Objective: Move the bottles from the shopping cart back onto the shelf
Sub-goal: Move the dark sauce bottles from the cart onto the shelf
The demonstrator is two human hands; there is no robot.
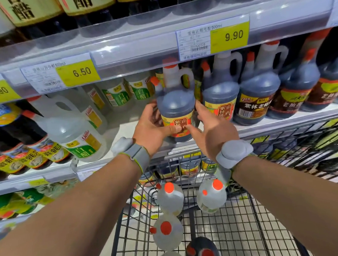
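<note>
A dark vinegar bottle (176, 106) with a white handle, red cap and yellow-red label stands at the front edge of the middle shelf (281, 122). My left hand (152, 126) holds its left side, thumb across the label. My right hand (211, 125) holds its right side, thumb on the label too. Below, the wire shopping cart (247, 221) carries three clear white-vinegar bottles with red caps (171, 198) (212, 196) (166, 231), a dark bottle (204, 251) and part of another clear one at the bottom edge.
More dark bottles (221, 93) stand to the right on the same shelf, clear white-vinegar jugs (72, 131) to the left. The upper shelf's price rail (140, 49) hangs just above the held bottle's cap. Lower shelves hold more bottles behind the cart.
</note>
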